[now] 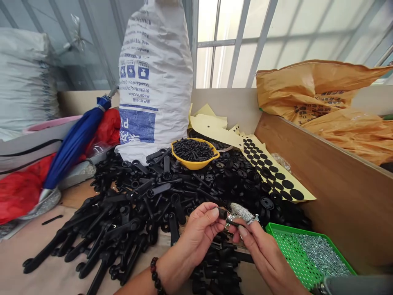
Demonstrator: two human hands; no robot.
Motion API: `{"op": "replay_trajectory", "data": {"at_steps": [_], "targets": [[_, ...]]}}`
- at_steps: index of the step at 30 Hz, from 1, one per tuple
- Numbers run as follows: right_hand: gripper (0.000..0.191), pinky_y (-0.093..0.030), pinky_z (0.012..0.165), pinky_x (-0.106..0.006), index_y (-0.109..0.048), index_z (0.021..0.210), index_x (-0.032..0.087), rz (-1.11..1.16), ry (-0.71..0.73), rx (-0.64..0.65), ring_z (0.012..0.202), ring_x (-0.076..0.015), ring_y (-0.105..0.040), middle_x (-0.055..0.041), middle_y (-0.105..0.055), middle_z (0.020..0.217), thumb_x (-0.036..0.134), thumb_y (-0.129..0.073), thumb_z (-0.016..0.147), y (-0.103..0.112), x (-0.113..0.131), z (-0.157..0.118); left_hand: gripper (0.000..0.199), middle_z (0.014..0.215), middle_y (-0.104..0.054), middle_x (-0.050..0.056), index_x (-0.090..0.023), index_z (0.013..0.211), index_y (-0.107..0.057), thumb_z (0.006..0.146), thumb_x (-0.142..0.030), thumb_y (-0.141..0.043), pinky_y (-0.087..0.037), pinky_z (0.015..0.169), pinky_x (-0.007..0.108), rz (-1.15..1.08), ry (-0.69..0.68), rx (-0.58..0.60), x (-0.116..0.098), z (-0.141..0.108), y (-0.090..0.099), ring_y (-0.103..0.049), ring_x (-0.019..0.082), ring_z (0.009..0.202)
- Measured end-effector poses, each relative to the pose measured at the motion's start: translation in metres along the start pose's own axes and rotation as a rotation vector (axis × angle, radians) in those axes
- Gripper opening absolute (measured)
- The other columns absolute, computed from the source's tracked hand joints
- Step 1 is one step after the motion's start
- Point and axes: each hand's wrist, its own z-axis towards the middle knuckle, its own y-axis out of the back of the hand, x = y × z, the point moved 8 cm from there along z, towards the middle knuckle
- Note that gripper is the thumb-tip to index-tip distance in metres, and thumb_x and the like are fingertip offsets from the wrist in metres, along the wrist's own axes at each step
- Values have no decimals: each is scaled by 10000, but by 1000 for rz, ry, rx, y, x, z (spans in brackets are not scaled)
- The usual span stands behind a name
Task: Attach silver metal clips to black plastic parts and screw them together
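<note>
Workbench shot from my head cam, pretty cluttered spot. Along the back there's a big white woven sack [155, 82], with orange-yellow plastic bags [319, 94] piled behind a wooden board [344, 180] on the right. Over on the left sit a folded blue umbrella [75, 143] and some red fabric [18, 192].

Most of the bench is taken up by a huge heap of black plastic parts [138, 205]. On that heap are a yellow bowl of black screws [195, 153] and a pale yellow sheet of round black pads [270, 168]. A green mesh tray of tiny silver screws [307, 256] sits just beside the right hand [264, 254].

The left hand [199, 233], with a bead bracelet [155, 274] at the wrist, has its thumb and fingers pressed together, pinching a small black plastic part [222, 213] above the heap. The right hand's thumb and forefinger are closed right up against it, next to a speckled silvery lump [242, 212]. Exactly what they're pinching is too small to tell.

Biggest risk, I'd say, is that small part slipping and vanishing into the black pile. A bumped tray could also scatter those tiny screws everywhere, and loose bits could shake off the lump.
</note>
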Motion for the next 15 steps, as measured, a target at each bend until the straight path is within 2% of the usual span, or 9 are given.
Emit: {"op": "replay_trajectory", "data": {"at_steps": [3, 6, 8, 11, 13, 15], "targets": [[245, -511, 628, -242, -553, 1101, 253, -1, -22, -77, 697, -149, -624, -15, -659, 808, 327, -359, 971, 4, 6, -5, 383, 772, -674, 26, -124, 888, -648, 579, -220, -852, -495, 641, 201, -13, 0, -57, 1, -3, 6, -614, 90, 611], [226, -512, 611, -253, -547, 1086, 255, -35, 25, -73, 682, -152, -615, -20, -649, 810, 311, -360, 971, 2, 12, -5, 375, 787, -687, 41, -112, 871, -664, 578, -251, -852, -490, 624, 192, 43, 24, -35, 4, -7, 5, -612, 82, 589], [209, -495, 552, -264, -561, 976, 253, -102, 109, -63, 636, -158, -599, -18, -625, 748, 297, -357, 964, -1, 16, -3, 351, 699, -674, 29, -103, 823, -667, 580, -279, -850, -465, 567, 172, 128, 27, -7, 6, -10, 3, -588, 71, 540], [244, -437, 482, -279, -516, 745, 249, -261, 315, -76, 534, -156, -547, -2, -562, 616, 255, -369, 940, -3, 28, -5, 364, 595, -655, 21, -102, 807, -655, 591, -331, -839, -430, 500, 168, 239, 48, 27, 10, -15, 2, -556, 71, 476], [247, -413, 467, -278, -478, 707, 248, -335, 380, -99, 501, -150, -524, 9, -541, 583, 241, -379, 933, -1, 33, -7, 369, 592, -665, 31, -110, 806, -639, 599, -349, -831, -426, 489, 172, 231, 79, 40, 13, -18, 3, -549, 73, 461], [207, -409, 468, -273, -476, 746, 247, -372, 370, -102, 504, -149, -525, 10, -552, 606, 252, -392, 936, 2, 36, -9, 362, 613, -676, 41, -113, 809, -631, 609, -343, -825, -430, 496, 170, 176, 91, 37, 14, -20, 5, -552, 72, 468]]}}
